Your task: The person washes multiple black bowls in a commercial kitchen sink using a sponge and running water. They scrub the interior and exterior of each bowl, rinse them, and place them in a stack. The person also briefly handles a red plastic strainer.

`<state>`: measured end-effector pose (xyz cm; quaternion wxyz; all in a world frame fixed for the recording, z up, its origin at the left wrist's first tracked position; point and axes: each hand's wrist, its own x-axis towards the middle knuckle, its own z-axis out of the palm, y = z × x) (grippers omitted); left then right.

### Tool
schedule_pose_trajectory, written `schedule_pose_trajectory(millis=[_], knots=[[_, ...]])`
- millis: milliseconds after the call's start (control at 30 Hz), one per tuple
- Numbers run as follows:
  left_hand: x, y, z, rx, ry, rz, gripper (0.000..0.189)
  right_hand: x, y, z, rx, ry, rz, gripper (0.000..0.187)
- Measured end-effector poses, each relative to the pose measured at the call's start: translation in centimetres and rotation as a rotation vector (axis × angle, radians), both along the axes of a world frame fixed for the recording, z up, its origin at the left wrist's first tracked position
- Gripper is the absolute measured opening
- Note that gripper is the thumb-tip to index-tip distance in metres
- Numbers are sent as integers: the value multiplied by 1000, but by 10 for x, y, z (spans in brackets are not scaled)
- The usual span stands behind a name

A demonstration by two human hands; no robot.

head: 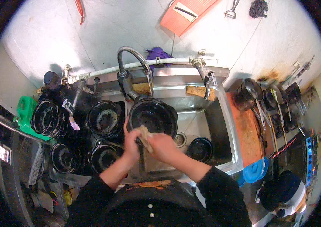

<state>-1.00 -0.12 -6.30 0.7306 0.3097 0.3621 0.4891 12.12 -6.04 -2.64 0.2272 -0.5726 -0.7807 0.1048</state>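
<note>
A black clay-type pot (156, 113) is tilted over the steel sink, its inside facing me. My left hand (131, 144) grips its near left edge. A tan cloth or scrubbing pad (147, 142) is pinched in my right hand (162, 146) and pressed against the pot's near rim. Beyond the pot, a chrome gooseneck faucet (133, 49) arches over its far side; no running water can be made out. Down in the right basin a smaller black bowl (200, 150) rests near the drain (179, 139). My fingers hide part of the near rim.
Several black pots crowd the left side, among them one pot (105, 120) near the basin edge. A second tap (208, 82) and a worn sponge (196, 90) sit at the back right. Pans (252, 89) stand by an orange board (244, 127). Another person (282, 193) is at lower right.
</note>
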Motion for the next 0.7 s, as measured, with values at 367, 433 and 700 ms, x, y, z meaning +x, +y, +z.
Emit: schedule_pose_trajectory(millis=[367,433,700], knots=[[-20,22,8,35,150,-80,50,16,-8,-11,-114,84,185,36],[2,8,17,-20,180,-3,47,-7,9,-24,-72,186,-33,23],[-6,-7,25,23,63,9,38,28,42,-29,281,-325,-53,8]])
